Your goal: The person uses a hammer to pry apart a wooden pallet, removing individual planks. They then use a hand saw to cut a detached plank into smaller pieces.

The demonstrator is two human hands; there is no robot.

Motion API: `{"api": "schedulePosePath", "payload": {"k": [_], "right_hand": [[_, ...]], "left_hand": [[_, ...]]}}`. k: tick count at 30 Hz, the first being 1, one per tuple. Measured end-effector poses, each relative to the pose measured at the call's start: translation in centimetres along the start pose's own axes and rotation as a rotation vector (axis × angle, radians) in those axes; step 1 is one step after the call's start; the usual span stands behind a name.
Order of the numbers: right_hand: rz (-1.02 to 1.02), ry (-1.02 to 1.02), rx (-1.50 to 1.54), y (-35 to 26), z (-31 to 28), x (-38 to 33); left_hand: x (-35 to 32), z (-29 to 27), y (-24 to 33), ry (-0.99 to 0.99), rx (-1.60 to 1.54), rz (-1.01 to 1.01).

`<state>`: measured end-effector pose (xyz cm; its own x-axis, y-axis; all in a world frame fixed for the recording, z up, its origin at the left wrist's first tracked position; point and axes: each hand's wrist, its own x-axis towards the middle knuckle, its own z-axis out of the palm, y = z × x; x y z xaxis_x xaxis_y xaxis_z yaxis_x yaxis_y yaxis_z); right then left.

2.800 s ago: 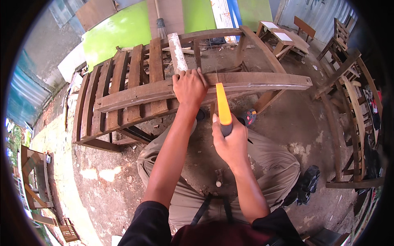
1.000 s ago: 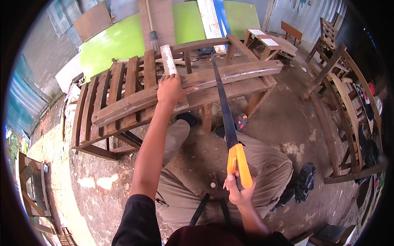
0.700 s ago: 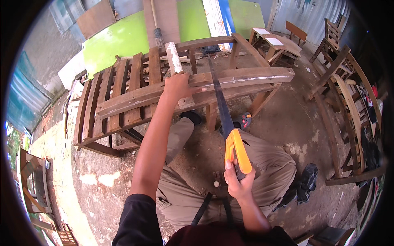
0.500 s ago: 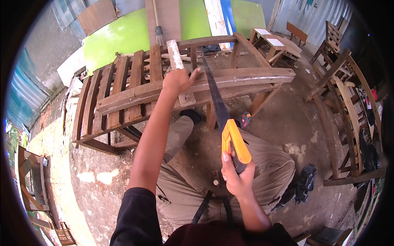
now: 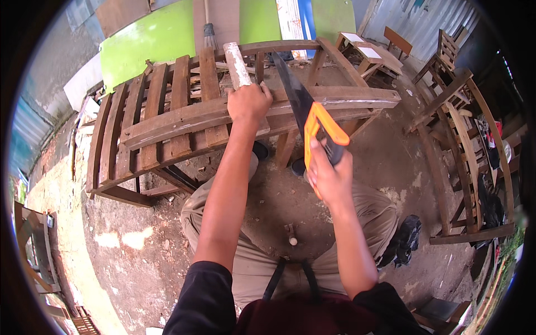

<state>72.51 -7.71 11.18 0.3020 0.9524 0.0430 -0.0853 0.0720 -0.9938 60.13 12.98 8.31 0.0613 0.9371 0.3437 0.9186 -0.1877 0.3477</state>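
My right hand (image 5: 331,177) is wrapped round the orange handle of a handsaw (image 5: 298,96). The saw's dark blade slants forward and left, crossing a long wooden beam (image 5: 354,98) in this view; whether its teeth touch the wood I cannot tell. My left hand (image 5: 249,104) is closed over a board with flaking white paint (image 5: 237,62), which lies crosswise at the beam, left of the blade. Part of the board is hidden under that hand. Beam and board rest on a slatted wooden bench frame (image 5: 181,89) in front of my knees.
A hammer (image 5: 292,237) appears to lie on the ground between my legs. Wooden chair frames (image 5: 474,162) stand at the right, near a black plastic bag (image 5: 408,240). Behind the bench are green panels (image 5: 151,42) and a broom (image 5: 209,33). A small desk (image 5: 371,54) stands at the far right.
My right hand has pushed the saw forward, away from me. My left hand has shifted slightly right, and its outstretched thumb has folded in round the board.
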Motion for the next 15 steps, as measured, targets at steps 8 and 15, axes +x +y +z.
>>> {"api": "schedulePosePath", "payload": {"k": [8,15], "right_hand": [[0.01,0.003,-0.146,0.9,1.2,0.6],[0.074,0.032,-0.009,-1.8,-3.4,-12.2]], "left_hand": [[0.4,-0.5,-1.2,-0.064,0.013,-0.069],[-0.6,-0.1,-0.3,0.031,-0.003,-0.059]]}}
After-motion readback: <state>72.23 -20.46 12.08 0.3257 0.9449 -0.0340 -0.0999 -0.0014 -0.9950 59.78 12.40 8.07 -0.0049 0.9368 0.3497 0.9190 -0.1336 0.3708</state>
